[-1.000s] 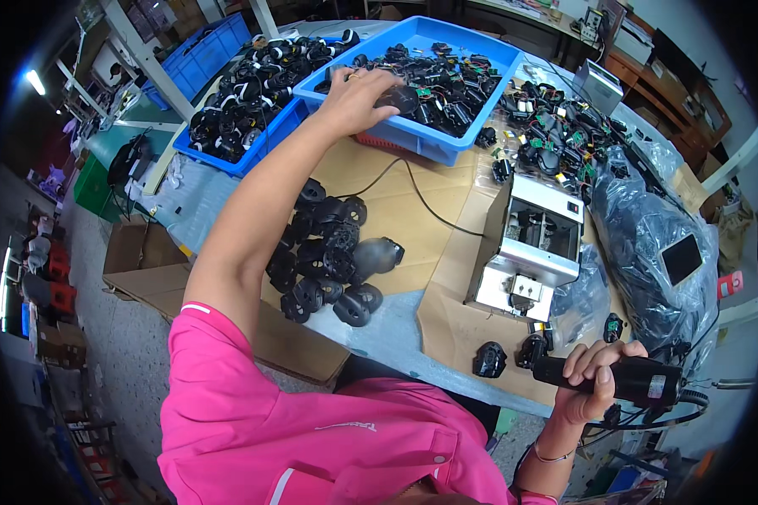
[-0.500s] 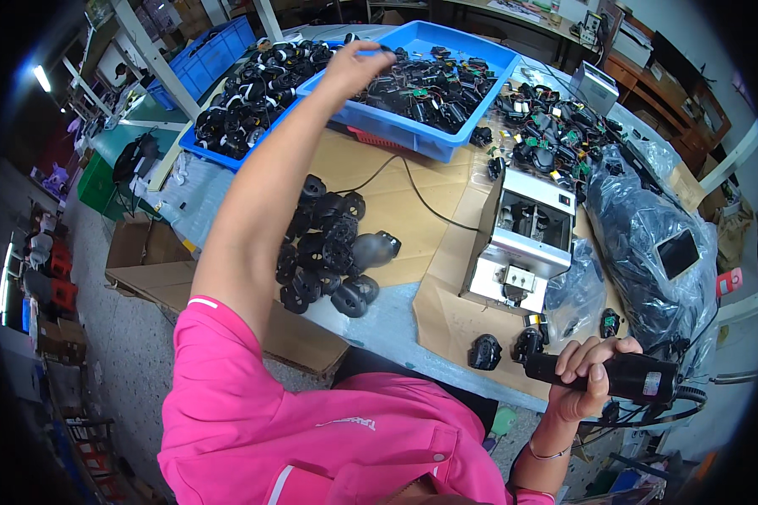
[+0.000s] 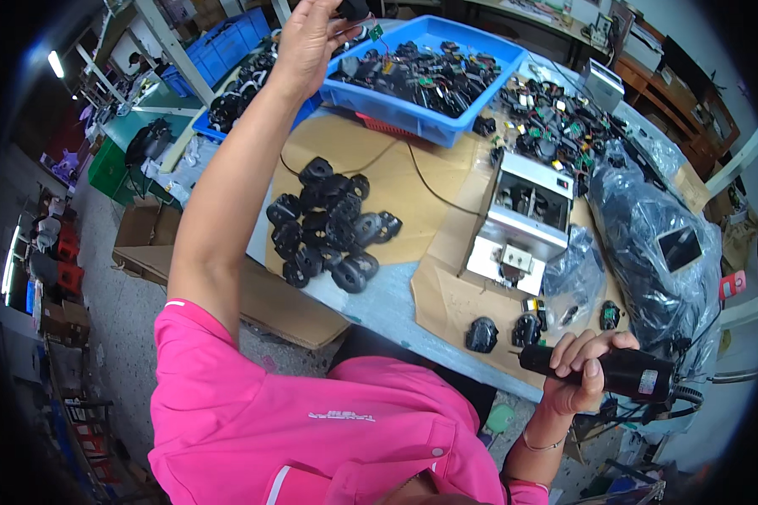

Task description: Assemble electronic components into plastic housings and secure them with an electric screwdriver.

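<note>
Worktop [image 3: 381, 301] takes up the middle of the frame, running back to the top. Clear plastic bag [image 3: 640, 223], bulky, dark contents, spread along the right. Blue tub [image 3: 456, 132] at upper centre, loaded with black parts, some with green bits. Heap [image 3: 549, 139] of similar parts just right of the tub. Cardboard [image 3: 446, 313] at centre right; on it a silver machine [image 3: 522, 240], open-topped, dark workings inside. Pile of black shells [image 3: 333, 220] left of centre, near the worktop's front edge. Black tool [image 3: 636, 374], thick and cylindrical, lower right, cable at its rear end; right grip [image 3: 579, 370] wrapped round it, fingers over the top, thumb on the near side. Left grip [image 3: 307, 44] at the top edge, left of centre, pinching a black part [image 3: 354, 9] partly cut off by the frame; a small green board [image 3: 376, 32] hangs beside it on thin wires, above the tub's left end. Two small black housings [image 3: 482, 335] sit at the cardboard's near side, lower right.
</note>
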Demonstrator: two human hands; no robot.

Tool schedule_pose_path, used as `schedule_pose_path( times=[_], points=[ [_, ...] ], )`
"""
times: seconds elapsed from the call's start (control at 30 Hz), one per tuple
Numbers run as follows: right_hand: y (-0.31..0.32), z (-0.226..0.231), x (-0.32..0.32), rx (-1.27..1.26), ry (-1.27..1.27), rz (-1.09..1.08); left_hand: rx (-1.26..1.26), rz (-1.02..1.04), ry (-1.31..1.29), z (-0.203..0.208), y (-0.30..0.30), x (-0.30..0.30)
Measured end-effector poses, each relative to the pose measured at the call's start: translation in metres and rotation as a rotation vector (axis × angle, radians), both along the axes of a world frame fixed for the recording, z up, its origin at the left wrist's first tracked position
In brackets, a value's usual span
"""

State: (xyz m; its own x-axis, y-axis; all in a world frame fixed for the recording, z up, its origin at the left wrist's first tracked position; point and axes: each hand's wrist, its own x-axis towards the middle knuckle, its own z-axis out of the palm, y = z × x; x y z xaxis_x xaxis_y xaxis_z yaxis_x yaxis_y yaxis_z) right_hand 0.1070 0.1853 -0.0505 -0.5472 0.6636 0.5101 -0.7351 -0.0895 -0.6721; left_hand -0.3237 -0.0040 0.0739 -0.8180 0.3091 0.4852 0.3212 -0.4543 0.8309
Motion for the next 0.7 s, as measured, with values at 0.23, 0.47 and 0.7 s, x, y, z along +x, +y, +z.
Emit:
schedule_pose_path(
  times=[0.23,0.47,0.7],
  points=[
    [0.006,0.000,0.009,-0.001,0.032,0.046,-0.274,-0.085,0.039,-0.044,0.000,0.164],
    [0.009,-0.014,0.017,0.015,-0.040,0.086,-0.311,-0.059,-0.098,-0.155,-0.027,0.250],
    [0.010,-0.018,0.019,0.011,-0.051,0.061,-0.451,-0.145,0.330,-0.202,-0.044,0.287]
  ],
)
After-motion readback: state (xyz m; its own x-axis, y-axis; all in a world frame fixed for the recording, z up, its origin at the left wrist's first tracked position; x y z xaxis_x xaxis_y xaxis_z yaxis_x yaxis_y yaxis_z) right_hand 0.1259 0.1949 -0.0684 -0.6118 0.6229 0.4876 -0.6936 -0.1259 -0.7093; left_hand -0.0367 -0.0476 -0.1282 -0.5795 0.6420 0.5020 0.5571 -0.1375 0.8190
